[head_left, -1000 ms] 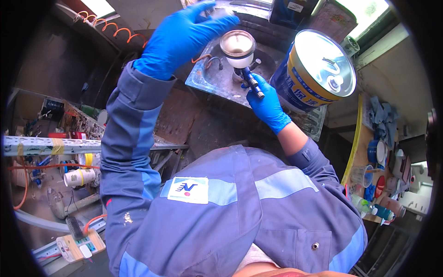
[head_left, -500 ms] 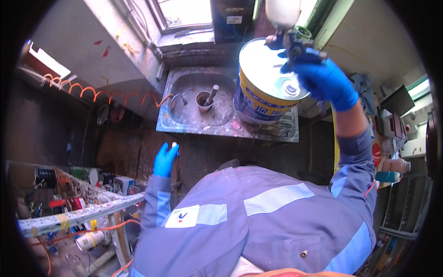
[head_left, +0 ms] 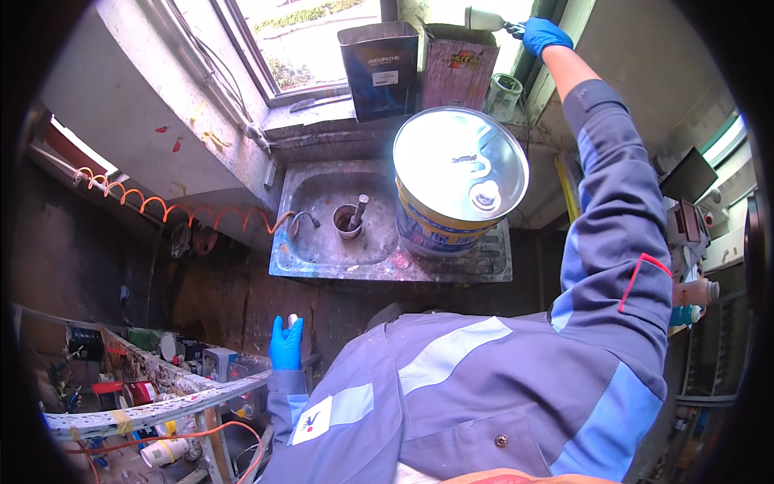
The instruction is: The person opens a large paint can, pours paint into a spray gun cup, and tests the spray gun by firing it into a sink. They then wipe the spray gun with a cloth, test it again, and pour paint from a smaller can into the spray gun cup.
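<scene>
My right hand (head_left: 548, 36), in a blue glove, is stretched far forward to the window. Its fingers are closed round a spray gun (head_left: 514, 30) whose white cup (head_left: 482, 18) lies sideways, pointing left. My left hand (head_left: 285, 347), also blue-gloved, is low in front of the sink and pinches a small white piece (head_left: 293, 320), too small to name. Between the hands a large metal drum (head_left: 451, 161) with a shiny lid and a blue and yellow side stands on the right part of the stained sink (head_left: 322, 260). A cup (head_left: 347, 224) with a brush-like handle in it stands in the basin.
On the sill are a black open tin (head_left: 379, 77), a pinkish tin (head_left: 455, 73) and a glass jar (head_left: 503, 97). A coiled orange hose (head_left: 165, 211) runs to the sink from the left. A paint-spattered rack (head_left: 161, 415) with several cans stands at lower left.
My right hand has carried the spray gun from above the drum forward to the window, and the cup has tipped from upright onto its side. My left hand still pinches the white piece.
</scene>
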Demonstrator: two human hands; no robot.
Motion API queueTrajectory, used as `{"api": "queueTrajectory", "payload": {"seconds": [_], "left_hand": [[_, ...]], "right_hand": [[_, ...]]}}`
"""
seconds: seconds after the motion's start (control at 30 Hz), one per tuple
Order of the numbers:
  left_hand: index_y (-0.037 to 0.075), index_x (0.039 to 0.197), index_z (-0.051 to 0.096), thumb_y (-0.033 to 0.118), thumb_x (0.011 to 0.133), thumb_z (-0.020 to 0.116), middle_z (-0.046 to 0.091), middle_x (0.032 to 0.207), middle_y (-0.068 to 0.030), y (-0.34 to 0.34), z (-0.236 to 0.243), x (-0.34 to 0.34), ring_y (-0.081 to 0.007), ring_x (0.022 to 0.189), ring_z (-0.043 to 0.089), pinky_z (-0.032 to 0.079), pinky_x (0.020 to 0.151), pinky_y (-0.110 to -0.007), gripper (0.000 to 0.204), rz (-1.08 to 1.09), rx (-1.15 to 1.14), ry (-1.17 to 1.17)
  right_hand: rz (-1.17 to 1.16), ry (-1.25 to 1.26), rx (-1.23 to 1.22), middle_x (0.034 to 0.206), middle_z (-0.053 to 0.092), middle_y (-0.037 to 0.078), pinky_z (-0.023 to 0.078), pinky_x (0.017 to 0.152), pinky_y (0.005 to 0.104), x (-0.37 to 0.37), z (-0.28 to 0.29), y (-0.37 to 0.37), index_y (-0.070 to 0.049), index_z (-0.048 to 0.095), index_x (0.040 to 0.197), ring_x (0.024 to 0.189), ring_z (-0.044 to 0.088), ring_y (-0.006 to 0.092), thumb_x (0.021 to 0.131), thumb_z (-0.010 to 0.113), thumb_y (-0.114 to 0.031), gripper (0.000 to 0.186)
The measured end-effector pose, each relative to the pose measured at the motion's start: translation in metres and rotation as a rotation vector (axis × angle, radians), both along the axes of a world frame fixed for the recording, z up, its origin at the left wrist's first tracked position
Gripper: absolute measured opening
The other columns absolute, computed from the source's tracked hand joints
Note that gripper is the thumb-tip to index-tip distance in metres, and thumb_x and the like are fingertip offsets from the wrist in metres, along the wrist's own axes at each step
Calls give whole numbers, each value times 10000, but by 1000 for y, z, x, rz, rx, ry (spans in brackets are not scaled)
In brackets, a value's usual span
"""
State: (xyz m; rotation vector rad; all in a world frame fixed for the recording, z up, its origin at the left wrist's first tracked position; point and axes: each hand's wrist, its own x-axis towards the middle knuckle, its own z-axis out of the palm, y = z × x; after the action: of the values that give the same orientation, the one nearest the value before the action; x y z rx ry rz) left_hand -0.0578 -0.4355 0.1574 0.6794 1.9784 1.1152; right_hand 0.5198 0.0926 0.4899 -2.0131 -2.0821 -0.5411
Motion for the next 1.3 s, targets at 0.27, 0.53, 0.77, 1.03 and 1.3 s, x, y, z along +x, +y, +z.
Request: {"api": "queueTrajectory", "payload": {"seconds": [0.27, 0.53, 0.77, 1.03, 1.3], "left_hand": [[-50, 1476, 284, 300, 857, 754, 611, 844, -11, -7, -12, 9, -74, 753, 523, 455, 680, -225, 853, 41, -21, -31], [-50, 1477, 279, 381, 834, 761, 616, 787, 7, 3, -23, 13, -68, 719, 522, 451, 663, -236, 912, -30, -56, 40], [-40, 1474, 299, 385, 822, 772, 628, 801, -1, 1, -33, 15, -72, 721, 528, 457, 671, -240, 910, -40, -100, 76], [-22, 1473, 321, 378, 818, 779, 632, 825, -17, -5, -30, 18, -77, 724, 531, 460, 674, -241, 894, -5, -91, 29], [-17, 1459, 351, 376, 835, 764, 634, 840, -19, -14, -30, 19, -81, 751, 543, 470, 675, -251, 846, -2, -82, 45]], "right_hand": [[-73, -237, 399, 746, 714, 59, 532, 559, 384, -49, 21, -25, -168, 750, 722, 702, 708, 227, 798, 638, -308, 194], [-204, -222, 277, 845, 735, 30, 544, 595, 372, -68, 36, -40, -195, 761, 836, 803, 720, 207, 789, 661, -366, 203], [-220, -225, 188, 853, 739, 2, 536, 588, 371, -73, 36, -39, -214, 760, 898, 815, 721, 184, 838, 613, -380, 230], [-232, -259, 184, 892, 745, 5, 536, 603, 369, -77, 34, -33, -209, 761, 925, 832, 722, 181, 858, 588, -392, 261], [-153, -53, 127, 1097, 678, 160, 518, 864, 461, -21, 9, 20, -138, 704, 1068, 1001, 657, 357, 958, 419, -291, 342]]}}
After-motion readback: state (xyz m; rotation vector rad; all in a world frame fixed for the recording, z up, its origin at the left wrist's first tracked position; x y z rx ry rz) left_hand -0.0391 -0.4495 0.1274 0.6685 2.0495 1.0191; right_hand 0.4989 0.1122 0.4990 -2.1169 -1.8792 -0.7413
